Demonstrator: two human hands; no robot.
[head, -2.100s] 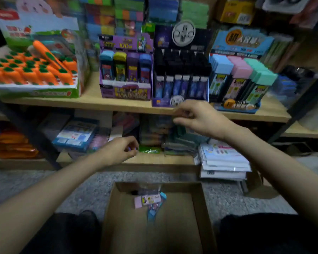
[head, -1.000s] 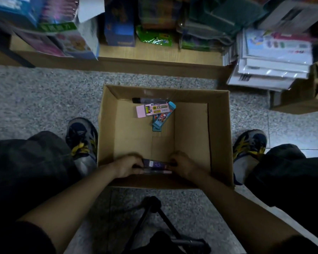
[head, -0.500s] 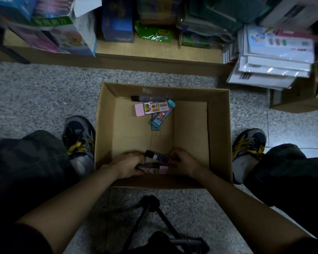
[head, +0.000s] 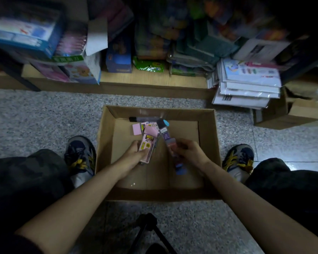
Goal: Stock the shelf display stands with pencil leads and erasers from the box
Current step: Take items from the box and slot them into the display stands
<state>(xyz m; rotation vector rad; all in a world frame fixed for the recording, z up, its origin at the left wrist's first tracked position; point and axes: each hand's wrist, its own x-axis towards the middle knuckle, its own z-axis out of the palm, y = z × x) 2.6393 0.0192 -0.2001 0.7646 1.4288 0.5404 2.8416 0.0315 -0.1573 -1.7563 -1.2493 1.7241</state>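
An open cardboard box (head: 207, 143) sits on the floor between my feet. Above its middle, my left hand (head: 134, 153) grips a pink eraser pack (head: 147, 143) with a yellow label. My right hand (head: 188, 151) holds a purple, black-capped pencil lead case (head: 164, 133), tilted up to the left, and a blue piece (head: 180, 168) sticks out below the hand. At the box's far end lie another pink eraser (head: 137, 128), a dark lead tube (head: 136, 119) and a blue item, partly hidden behind the held packs.
Beyond the box runs a low wooden shelf (head: 151, 83) crowded with boxed goods. A stack of white packets (head: 246, 88) leans at the right, beside another carton (head: 292, 114). My shoes (head: 79, 156) flank the box. A dark tripod (head: 147, 228) stands near me.
I looked down from the shelf stands to the box. Both hands reached into its near end, took hold of packs and have now lifted them toward the middle.
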